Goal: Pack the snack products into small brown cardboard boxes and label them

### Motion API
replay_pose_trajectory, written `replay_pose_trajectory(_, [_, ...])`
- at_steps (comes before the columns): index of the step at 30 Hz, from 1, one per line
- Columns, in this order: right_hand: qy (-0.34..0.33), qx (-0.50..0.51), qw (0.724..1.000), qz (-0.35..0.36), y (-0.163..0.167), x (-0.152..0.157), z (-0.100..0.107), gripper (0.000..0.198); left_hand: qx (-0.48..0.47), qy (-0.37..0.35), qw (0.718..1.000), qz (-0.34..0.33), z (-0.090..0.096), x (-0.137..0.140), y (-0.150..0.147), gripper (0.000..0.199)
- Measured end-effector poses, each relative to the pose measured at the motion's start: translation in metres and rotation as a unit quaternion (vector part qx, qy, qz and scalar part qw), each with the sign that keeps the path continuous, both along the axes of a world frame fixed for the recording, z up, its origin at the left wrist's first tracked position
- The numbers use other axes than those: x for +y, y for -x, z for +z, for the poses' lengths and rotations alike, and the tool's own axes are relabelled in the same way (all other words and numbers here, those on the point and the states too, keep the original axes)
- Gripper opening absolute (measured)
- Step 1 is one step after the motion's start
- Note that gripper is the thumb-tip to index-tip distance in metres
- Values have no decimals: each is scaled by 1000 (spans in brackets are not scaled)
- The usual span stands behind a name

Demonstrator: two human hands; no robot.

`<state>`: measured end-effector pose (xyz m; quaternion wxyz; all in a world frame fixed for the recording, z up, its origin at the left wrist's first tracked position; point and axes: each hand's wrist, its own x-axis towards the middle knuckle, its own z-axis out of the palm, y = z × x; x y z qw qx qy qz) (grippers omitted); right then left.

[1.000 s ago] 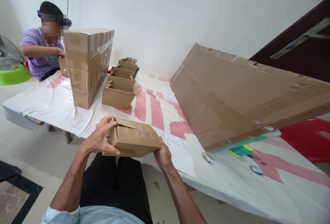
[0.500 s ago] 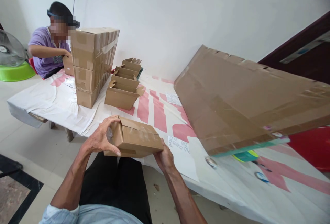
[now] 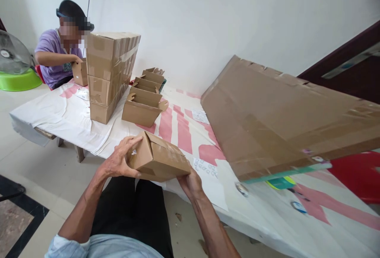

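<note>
Between my two hands, just above my lap at the table's edge, is a small closed cardboard box [image 3: 163, 157]. My left hand [image 3: 120, 159] grips its left end, thumb below and fingers along the upper edge. The fingers of my right hand [image 3: 190, 179] hold the right end, partly hidden under it. The box is tilted, and clear tape shows on its upper face. Beyond it on the table stands a row of open cardboard boxes [image 3: 141, 111] with flaps up.
Stacked taped cartons [image 3: 102, 68] stand at the left on the cloth-covered table [image 3: 68, 119]. Behind them a co-worker [image 3: 56, 58] handles a cardboard box [image 3: 80, 73]. A large cardboard sheet [image 3: 267, 119] leans at the right, near tape rolls [image 3: 298, 207] and a red stool [image 3: 356, 175].
The box in my hands has turned and tilted slightly, its left end rising and showing more of its end face. Both hands keep hold of it.
</note>
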<state>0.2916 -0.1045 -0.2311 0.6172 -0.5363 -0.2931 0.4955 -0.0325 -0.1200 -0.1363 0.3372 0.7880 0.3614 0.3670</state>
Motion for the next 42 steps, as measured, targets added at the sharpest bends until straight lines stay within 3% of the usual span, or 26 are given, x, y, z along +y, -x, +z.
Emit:
replay_pose_trajectory(3, [-42,-150,986,-57,-7,2,40,47,0,-10,1000,29,2,-2,-4,118])
replay_pose_trajectory(5, [-134,-270,950,-79,-1,-5,81,40,8,-5,999,45,5,-2,-10,122])
replay_pose_trajectory(7, [-248,-403,881,-5,18,-17,126,27,17,-2,999,52,8,-3,-16,123])
replay_pose_trajectory(10, [-378,-536,735,172,57,-34,177,16,25,-7,998,56,14,-4,-26,121])
replay_pose_trajectory(12, [-417,-594,643,244,79,-38,193,16,19,-12,998,61,18,-5,-31,116])
replay_pose_trajectory(14, [-427,-638,576,280,90,-33,198,14,6,-15,998,59,19,-6,-35,114])
replay_pose_trajectory(16, [-423,-671,531,297,94,-25,198,12,-7,-20,999,48,20,-6,-38,115])
replay_pose_trajectory(19, [-410,-706,484,314,92,-14,197,8,-16,-31,999,38,20,-6,-40,118])
replay_pose_trajectory(22, [-404,-723,459,322,92,-9,199,7,-16,-39,998,41,21,-6,-41,115])
replay_pose_trajectory(31, [-409,-733,442,316,96,-4,192,16,-17,-33,999,34,25,-7,-42,106])
replay_pose_trajectory(39, [-425,-720,452,311,97,-2,188,14,-5,-27,999,35,29,-7,-44,104])
replay_pose_trajectory(42, [-424,-705,472,316,97,-1,187,17,-2,-27,999,34,29,-7,-44,106])
